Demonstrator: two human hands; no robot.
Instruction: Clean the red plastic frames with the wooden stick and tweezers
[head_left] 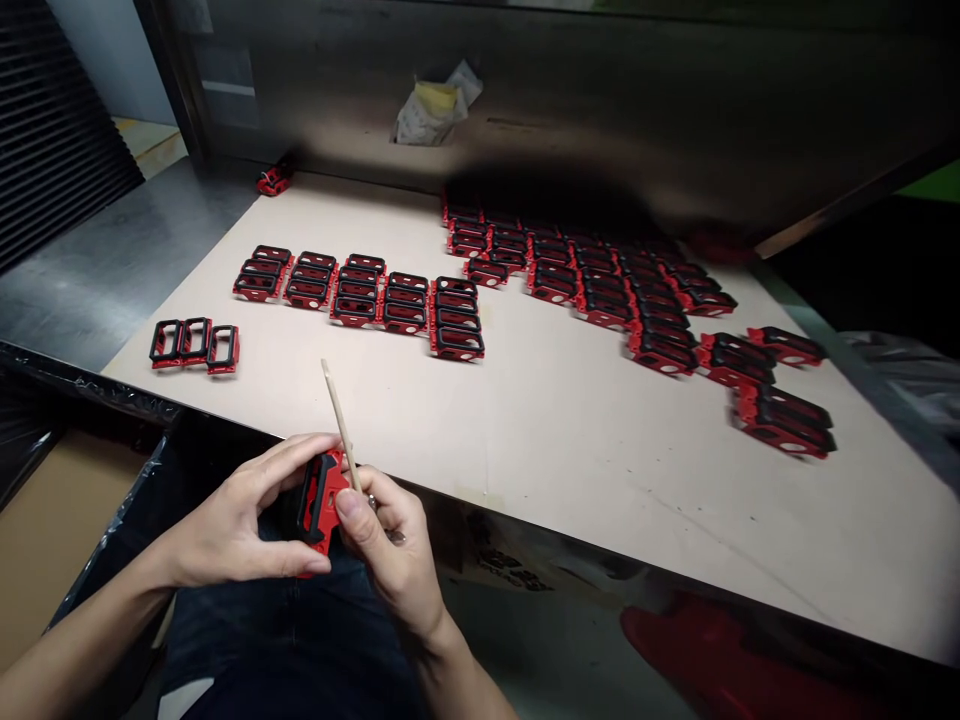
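Note:
Above my lap, just off the table's front edge, my left hand [247, 515] grips a red and black plastic frame [322, 505] between thumb and fingers. My right hand [394, 540] is closed around a thin wooden stick [337, 410], which points up and away from me. Its thumb presses near the stick's lower end, against the side of the frame. Some small metal piece [395, 537] shows between the right fingers; its kind I cannot make out. Three similar frames [195, 345] stand in a short row to the left on the table.
A pale sheet [555, 440] covers the table. Rows of red and black frames [360, 290] stand mid-table, with a larger group [600, 280] to the right. A metal panel [600, 110] rises behind, holding a paper packet [431, 110]. Black plastic [142, 490] hangs at the left.

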